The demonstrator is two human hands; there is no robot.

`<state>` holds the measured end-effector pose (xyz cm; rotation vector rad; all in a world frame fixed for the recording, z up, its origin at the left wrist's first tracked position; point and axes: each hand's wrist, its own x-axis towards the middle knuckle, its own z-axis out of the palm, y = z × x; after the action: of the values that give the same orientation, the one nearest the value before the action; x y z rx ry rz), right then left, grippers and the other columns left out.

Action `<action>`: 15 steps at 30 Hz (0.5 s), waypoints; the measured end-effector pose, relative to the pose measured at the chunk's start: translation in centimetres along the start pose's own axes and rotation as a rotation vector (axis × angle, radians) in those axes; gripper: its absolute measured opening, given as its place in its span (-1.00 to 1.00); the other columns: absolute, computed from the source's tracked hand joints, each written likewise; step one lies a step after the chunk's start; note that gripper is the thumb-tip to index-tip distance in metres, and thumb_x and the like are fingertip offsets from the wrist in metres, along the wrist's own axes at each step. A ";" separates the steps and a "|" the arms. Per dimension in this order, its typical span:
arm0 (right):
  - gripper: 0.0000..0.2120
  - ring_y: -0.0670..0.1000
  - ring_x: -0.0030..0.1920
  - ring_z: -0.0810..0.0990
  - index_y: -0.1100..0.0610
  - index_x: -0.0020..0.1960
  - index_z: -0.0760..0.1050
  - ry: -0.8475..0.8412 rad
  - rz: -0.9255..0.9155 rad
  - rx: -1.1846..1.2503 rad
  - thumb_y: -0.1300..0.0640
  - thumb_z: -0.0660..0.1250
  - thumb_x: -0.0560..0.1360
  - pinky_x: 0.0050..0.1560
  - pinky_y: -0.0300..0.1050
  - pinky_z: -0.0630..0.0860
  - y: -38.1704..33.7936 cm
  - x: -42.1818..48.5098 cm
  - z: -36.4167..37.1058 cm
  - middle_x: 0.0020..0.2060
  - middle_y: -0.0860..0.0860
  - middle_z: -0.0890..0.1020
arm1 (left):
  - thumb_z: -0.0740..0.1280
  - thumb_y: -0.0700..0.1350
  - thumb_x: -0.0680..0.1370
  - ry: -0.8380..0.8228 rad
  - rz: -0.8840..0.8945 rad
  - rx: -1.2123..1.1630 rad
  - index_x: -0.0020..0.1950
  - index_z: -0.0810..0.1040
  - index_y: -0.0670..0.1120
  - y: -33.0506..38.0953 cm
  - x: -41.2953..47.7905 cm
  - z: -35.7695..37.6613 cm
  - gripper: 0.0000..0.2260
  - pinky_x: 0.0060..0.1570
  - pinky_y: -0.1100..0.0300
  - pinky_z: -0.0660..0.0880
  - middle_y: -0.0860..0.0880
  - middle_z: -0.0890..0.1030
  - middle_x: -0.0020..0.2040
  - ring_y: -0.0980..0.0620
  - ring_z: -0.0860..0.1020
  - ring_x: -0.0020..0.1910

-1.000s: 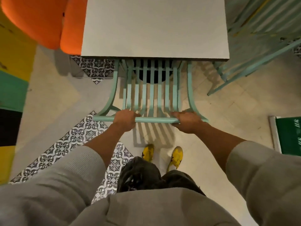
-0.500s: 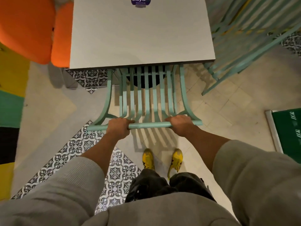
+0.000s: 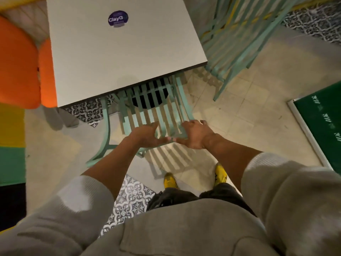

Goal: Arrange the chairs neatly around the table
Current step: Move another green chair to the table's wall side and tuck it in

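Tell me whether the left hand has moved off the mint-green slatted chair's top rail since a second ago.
Yes. The left hand, which gripped the mint-green slatted chair's rail, is now open, fingers spread, shifted inward toward the right hand.

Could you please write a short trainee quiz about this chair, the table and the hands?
1. True or false: both hands grip the chair's top rail.
2. Where does the chair's seat sit? A) under the table B) on the table C) out in the open
3. What is stuck on the tabletop?

Key:
1. False. The left hand and right hand are open, fingers spread, over the chair.
2. A. The seat is tucked under the table edge.
3. A round purple sticker.
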<state>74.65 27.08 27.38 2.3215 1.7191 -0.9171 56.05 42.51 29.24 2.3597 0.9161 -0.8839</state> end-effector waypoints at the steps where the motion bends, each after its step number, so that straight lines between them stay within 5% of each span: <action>1: -0.04 0.15 0.57 0.30 0.07 0.60 0.27 0.064 -0.002 0.007 -0.61 -0.01 0.48 0.52 0.29 0.22 1.2 -0.8 0.4 0.55 0.06 0.40 | 0.10 0.69 0.37 0.036 0.024 0.013 0.74 -0.06 0.00 1.6 0.1 0.1 0.15 0.53 -0.17 0.31 -0.09 0.17 0.71 -0.19 0.26 0.64; 4: -0.05 0.13 0.66 0.12 0.08 0.68 0.10 0.183 0.027 0.004 -0.55 0.04 0.54 0.58 0.33 0.14 6.9 -3.6 1.4 0.68 0.04 0.17 | 0.10 0.65 0.43 0.064 0.075 0.058 0.73 -0.20 -0.01 7.3 1.1 0.4 0.12 0.62 -0.23 0.10 -0.05 -0.06 0.74 -0.13 0.02 0.71; 8: -0.02 0.16 0.70 -0.03 0.01 0.73 -0.10 0.139 0.129 0.038 -0.55 0.04 0.54 0.61 0.36 0.01 19.2 -6.5 0.0 0.72 0.05 -0.07 | 0.06 0.66 0.43 0.135 0.078 0.084 0.73 -0.23 -0.04 16.9 4.4 -1.4 0.14 0.62 -0.27 0.04 -0.07 -0.14 0.74 -0.13 -0.08 0.71; 15: 0.03 0.21 0.70 -0.04 -0.02 0.73 -0.16 0.105 0.211 -0.011 -0.60 0.03 0.50 0.61 0.40 -0.04 39.5 -11.6 -7.5 0.72 0.06 -0.13 | -0.09 0.72 0.35 0.230 0.042 0.011 0.71 -0.32 0.05 35.4 10.2 -5.9 0.15 0.64 -0.28 -0.10 -0.01 -0.26 0.72 -0.08 -0.23 0.70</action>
<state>111.11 6.69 29.39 2.5245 1.4715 -0.7591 89.60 26.52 32.37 2.5178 0.9468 -0.6108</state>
